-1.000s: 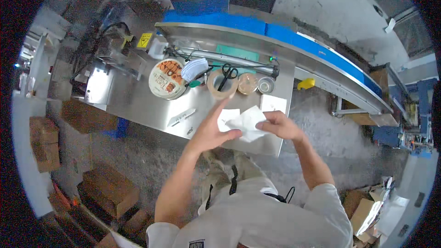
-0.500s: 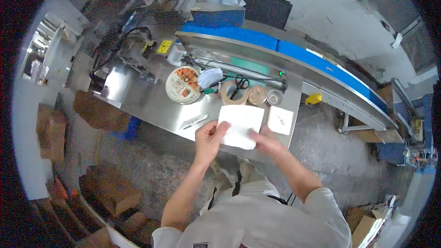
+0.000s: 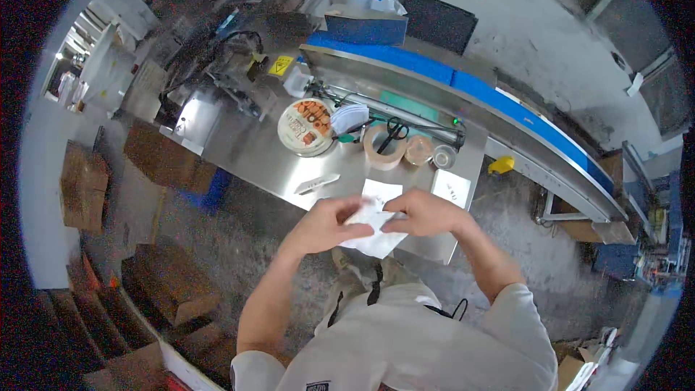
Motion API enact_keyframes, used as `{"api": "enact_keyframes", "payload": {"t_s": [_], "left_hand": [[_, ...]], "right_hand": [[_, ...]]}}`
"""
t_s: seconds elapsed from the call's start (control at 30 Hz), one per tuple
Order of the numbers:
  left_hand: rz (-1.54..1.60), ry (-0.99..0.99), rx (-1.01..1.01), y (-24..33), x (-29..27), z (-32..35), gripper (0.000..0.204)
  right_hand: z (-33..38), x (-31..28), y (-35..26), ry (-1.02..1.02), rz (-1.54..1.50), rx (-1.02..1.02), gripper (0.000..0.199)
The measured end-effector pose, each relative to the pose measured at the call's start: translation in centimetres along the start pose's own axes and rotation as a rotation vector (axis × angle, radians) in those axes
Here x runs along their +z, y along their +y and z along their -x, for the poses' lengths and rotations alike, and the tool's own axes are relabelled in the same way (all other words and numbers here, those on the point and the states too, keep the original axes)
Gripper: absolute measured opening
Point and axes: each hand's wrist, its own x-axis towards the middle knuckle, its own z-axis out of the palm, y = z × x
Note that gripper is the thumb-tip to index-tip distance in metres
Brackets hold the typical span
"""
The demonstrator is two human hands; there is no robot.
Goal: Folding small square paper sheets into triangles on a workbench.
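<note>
In front of my body, at the near edge of the metal table, both hands are on a white sheet of paper (image 3: 375, 245), which looks bent or creased. My left hand (image 3: 326, 226) grips its left side with thumb and fingers, the fingers slightly blurred. From the right, my right hand (image 3: 428, 214) pinches the paper, its thumb close to the left thumb. Just beyond the fingers shows a white piece with dark marks (image 3: 381, 190); whether it belongs to the same sheet I cannot tell. A white utility knife (image 3: 317, 184) lies left of the hands.
On the metal table (image 3: 253, 166) stand a round printed tub (image 3: 305, 127), a folded bluish-white cloth (image 3: 350, 119), a large tape roll (image 3: 382, 150) with black scissors (image 3: 395, 130), and smaller rolls (image 3: 418, 150). A white pad (image 3: 450, 188) lies at right. Behind runs a blue-topped conveyor (image 3: 499, 101).
The paper, flat and facing up before, has come nearer my body and is now bent. Both hands have closed in toward each other over it. The whole view has shifted slightly.
</note>
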Motion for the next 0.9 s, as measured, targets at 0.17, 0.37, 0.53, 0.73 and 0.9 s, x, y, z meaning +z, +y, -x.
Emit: {"api": "enact_keyframes", "payload": {"t_s": [0.17,0.37,0.53,0.73,0.9], "left_hand": [[-0.33,0.548,0.201,3.2,1.9,2.5,0.018],[-0.573,0.417,0.892,5.4,2.3,3.8,0.025],[-0.633,0.403,0.894,5.0,2.5,5.0,0.025],[-0.625,0.427,0.571,4.0,2.2,7.0,0.028],[-0.24,0.272,0.121,4.7,1.0,8.2,0.028]], "right_hand": [[2.9,-0.3,5.3,0.551,-0.455,0.094,0.027],[2.6,3.0,0.4,0.55,-0.195,-0.184,0.085],[1.4,2.4,-0.9,0.438,-0.039,-0.505,0.043],[2.4,3.0,-2.0,0.457,0.025,-0.355,0.021],[3.2,2.2,-3.8,0.398,-0.191,-0.183,0.028]]}}
